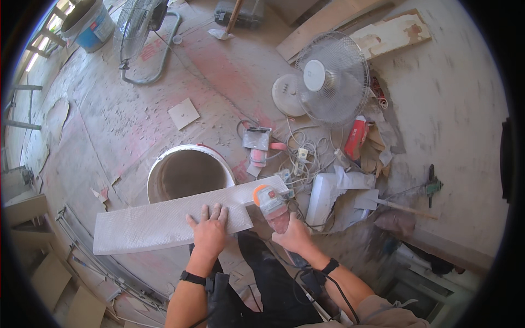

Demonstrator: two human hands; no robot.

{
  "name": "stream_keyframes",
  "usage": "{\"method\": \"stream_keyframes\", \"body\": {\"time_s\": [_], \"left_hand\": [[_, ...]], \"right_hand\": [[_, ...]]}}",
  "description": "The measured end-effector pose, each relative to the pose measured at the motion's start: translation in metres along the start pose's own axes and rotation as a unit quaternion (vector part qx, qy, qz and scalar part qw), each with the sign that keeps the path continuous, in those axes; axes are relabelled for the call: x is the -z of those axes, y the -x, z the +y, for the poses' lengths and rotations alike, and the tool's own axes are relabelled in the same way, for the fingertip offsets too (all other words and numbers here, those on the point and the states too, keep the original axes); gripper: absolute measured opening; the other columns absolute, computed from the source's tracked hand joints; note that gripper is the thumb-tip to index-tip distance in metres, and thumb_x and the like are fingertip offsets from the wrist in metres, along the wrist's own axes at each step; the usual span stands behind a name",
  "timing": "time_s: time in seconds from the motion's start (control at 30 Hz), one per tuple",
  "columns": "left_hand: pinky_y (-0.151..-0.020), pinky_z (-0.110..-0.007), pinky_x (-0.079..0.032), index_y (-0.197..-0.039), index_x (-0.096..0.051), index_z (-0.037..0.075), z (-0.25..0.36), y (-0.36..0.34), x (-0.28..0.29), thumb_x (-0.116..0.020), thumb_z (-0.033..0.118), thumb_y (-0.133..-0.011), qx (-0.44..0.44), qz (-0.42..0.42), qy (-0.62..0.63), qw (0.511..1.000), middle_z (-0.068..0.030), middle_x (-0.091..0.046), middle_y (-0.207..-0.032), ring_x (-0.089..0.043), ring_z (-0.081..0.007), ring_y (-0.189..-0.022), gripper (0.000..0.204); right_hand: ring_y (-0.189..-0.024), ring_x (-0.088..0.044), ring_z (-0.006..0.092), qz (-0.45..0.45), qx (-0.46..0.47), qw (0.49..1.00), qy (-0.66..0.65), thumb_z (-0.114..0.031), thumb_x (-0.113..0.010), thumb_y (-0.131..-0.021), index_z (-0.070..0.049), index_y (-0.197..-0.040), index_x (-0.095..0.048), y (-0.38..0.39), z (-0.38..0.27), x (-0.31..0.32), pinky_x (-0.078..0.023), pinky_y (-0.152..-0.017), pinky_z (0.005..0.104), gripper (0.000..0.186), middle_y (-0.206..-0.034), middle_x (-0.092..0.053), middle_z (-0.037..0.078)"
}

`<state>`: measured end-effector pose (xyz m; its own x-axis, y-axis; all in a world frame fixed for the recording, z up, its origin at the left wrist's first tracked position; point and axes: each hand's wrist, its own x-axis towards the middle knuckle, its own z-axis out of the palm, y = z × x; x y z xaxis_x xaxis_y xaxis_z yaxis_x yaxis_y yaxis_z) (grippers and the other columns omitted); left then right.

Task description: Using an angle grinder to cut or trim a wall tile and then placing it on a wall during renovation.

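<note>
A long pale tile (147,227) with a textured face lies across the rim of a round white bucket (155,183). Its right part is cut to a narrower strip. My left hand (211,227) presses flat on the tile's middle, fingers spread. In my right hand (295,236) is a dusty angle grinder (272,202), reddish at the grip, with an orange edge around its head. The grinder's head is at the tile's narrow right part; whether it touches is hidden. My fingers wrap round the grip, and a dark cord runs back along my right forearm.
Tangled cables (314,158), a pink-handled power tool (258,145), a red box (356,136) and white packaging (322,199) lie right of the bucket. Farther off stand a white fan (333,76) and another fan (134,33). A loose tile piece (184,113) lies on the dusty floor.
</note>
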<state>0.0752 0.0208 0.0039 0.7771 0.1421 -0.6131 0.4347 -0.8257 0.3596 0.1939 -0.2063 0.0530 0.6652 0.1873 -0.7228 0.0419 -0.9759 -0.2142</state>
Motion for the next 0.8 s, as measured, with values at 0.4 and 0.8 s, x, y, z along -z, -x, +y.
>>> {"method": "stream_keyframes", "body": {"time_s": [0.4, 0.8], "left_hand": [[-0.11, -0.081, -0.019, -0.152, -0.047, 0.017, 0.001, 0.001, 0.007, -0.051, 0.013, -0.096, 0.005, -0.035, 0.002, 0.999, -0.0038, -0.043, -0.16, -0.037, -0.0352, -0.149, 0.056], [-0.11, -0.081, -0.019, -0.151, -0.048, 0.018, 0.002, -0.001, 0.005, -0.052, 0.01, -0.095, 0.003, -0.029, 0.005, 1.0, -0.0045, -0.044, -0.16, -0.037, -0.0352, -0.149, 0.057]], "right_hand": [[-0.098, -0.068, 0.05, 0.028, -0.023, 0.998, -0.057, -0.034, -0.077, -0.069, 0.007, -0.113, -0.05, 0.005, 0.003, 0.003, -0.054, -0.087, 0.0526, 0.067, -0.099, -0.069, 0.033], [-0.098, -0.069, 0.0476, 0.063, -0.06, 0.995, -0.049, -0.034, -0.075, -0.07, 0.003, -0.112, -0.053, 0.002, 0.031, 0.008, -0.054, -0.086, 0.0534, 0.06, -0.102, -0.069, 0.031]]}}
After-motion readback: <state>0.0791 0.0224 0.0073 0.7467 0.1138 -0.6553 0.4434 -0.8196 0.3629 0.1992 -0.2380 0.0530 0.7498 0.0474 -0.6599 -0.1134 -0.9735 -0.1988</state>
